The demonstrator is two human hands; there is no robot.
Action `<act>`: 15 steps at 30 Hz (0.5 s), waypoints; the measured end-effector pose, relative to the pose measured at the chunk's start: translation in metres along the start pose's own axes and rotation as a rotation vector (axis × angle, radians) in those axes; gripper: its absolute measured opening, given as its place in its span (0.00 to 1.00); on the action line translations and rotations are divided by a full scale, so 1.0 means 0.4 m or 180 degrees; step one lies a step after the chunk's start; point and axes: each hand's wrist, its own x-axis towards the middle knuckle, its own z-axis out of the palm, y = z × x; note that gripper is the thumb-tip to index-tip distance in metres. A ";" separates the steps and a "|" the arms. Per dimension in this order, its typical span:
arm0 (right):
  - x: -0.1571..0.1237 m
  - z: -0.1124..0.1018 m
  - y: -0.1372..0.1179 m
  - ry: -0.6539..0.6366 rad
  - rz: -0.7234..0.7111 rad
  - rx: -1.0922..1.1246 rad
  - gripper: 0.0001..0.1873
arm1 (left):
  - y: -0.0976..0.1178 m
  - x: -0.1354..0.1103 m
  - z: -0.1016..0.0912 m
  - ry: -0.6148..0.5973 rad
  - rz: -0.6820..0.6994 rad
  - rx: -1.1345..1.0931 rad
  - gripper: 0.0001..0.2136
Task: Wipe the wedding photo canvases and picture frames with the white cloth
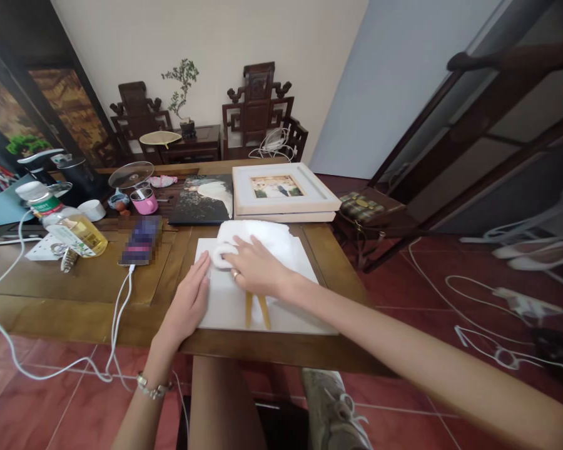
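Note:
A white board [225, 309] lies on the wooden table in front of me. My left hand [191, 298] rests along its left edge, fingers stretched out and holding nothing. On the board's upper part is a soft white cloth [274, 232], with a rolled fold at its left side. My right hand [253, 265], wearing a ring, presses down on this cloth and grips its fold; the palm hides part of it. Below that hand, two yellow-brown strips [258, 311] show on the board, their upper ends hidden.
Behind the board are a framed photo [281, 187] on a box and a dark picture album [201, 200]. To the left are a phone [141, 240] on a charging cable, a bottle [75, 228], a pink cup [144, 201] and a white power strip [42, 248]. Cables trail over the floor.

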 end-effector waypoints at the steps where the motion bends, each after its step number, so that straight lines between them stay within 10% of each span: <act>1: -0.005 0.008 -0.010 0.0016 -0.0068 -0.0027 0.23 | 0.003 -0.001 -0.002 0.0055 0.0004 -0.0054 0.22; 9: -0.175 0.013 -0.121 -0.0372 -0.1571 0.0395 0.14 | 0.017 -0.012 -0.012 0.0369 0.0067 -0.0325 0.24; 15: -0.201 -0.044 -0.049 -0.0322 -0.0691 0.0660 0.13 | 0.015 -0.002 -0.005 0.0103 0.0080 -0.0009 0.22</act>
